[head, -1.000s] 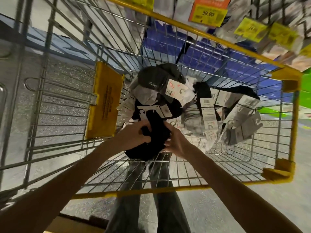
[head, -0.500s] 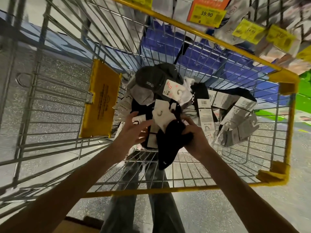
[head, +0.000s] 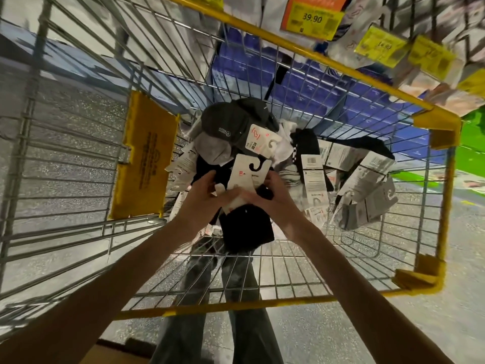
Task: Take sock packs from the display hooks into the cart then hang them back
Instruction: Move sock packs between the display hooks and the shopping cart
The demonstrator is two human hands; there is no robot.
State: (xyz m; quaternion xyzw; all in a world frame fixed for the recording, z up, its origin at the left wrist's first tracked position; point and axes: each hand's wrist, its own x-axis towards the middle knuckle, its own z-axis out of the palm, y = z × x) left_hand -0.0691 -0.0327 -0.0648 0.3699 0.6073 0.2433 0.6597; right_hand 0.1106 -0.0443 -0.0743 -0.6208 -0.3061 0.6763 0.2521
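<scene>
Inside the yellow-rimmed wire cart I hold a black sock pack with a white hanger card pointing up. My left hand grips the card's lower left side. My right hand grips the pack's right side, fingers curled over the card and the black socks. Below and behind them lies a heap of several other sock packs: a dark grey one on top, light grey packs at the right. More packs hang on the display beyond the cart's far rim.
A yellow plastic flap hangs on the cart's left wall. Yellow and orange price tags line the display at the top right. Blue boxes show through the far mesh. My legs stand under the cart on speckled floor.
The black pack has come up off the heap and turned card-up. My left hand, spread beside it half a second ago, now grips the card together with my right hand.
</scene>
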